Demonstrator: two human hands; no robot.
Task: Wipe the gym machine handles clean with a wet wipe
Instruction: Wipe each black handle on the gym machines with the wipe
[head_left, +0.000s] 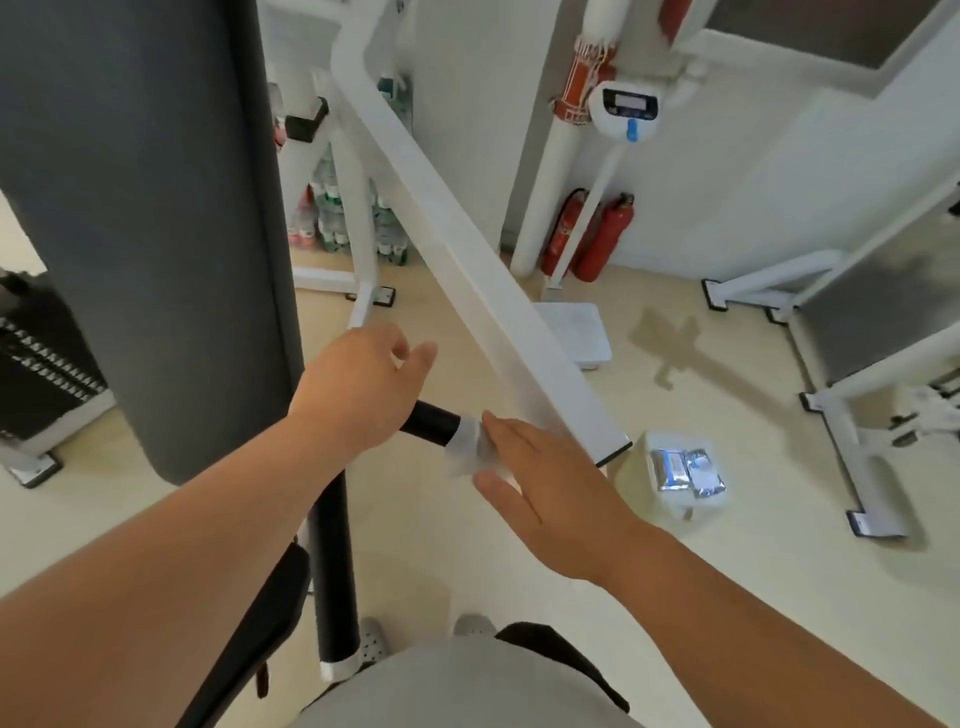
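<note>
A short black handle sticks out to the right from behind the machine's grey back pad. A white wet wipe is wrapped over its outer end, and my right hand grips the wipe there between thumb and fingers. My left hand hovers over the inner part of the same handle with its fingers loosely spread, holding nothing. A second, upright black handle stands below my left forearm.
A white slanted machine beam runs just past the handle's end. Wet wipe packs lie on a white box on the floor at the right. Two red fire extinguishers, a scale and other white machine frames stand behind. A weight stack is at the left.
</note>
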